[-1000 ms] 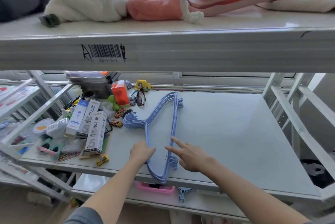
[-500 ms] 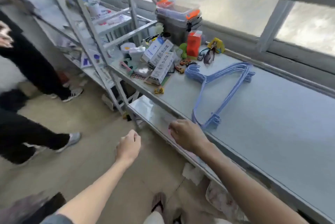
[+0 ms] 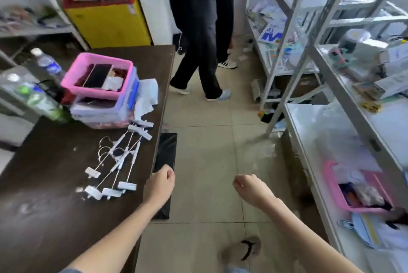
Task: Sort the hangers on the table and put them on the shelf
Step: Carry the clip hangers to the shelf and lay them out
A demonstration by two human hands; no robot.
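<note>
Lying on the dark table (image 3: 55, 184): white clip hangers (image 3: 117, 157), untouched.
Left hand (image 3: 160, 185) is loosely curled, empty, at the table's right edge, right of the hangers; right hand (image 3: 250, 188), likewise empty, is held over the floor.

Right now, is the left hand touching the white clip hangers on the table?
Apart. The head view shows bare dark table between the left hand and the white clip hangers.

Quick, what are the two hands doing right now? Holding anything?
Left hand: loosely curled into a fist, empty, at the edge of the dark table.
Right hand: loosely curled, empty, over the tiled floor.
</note>
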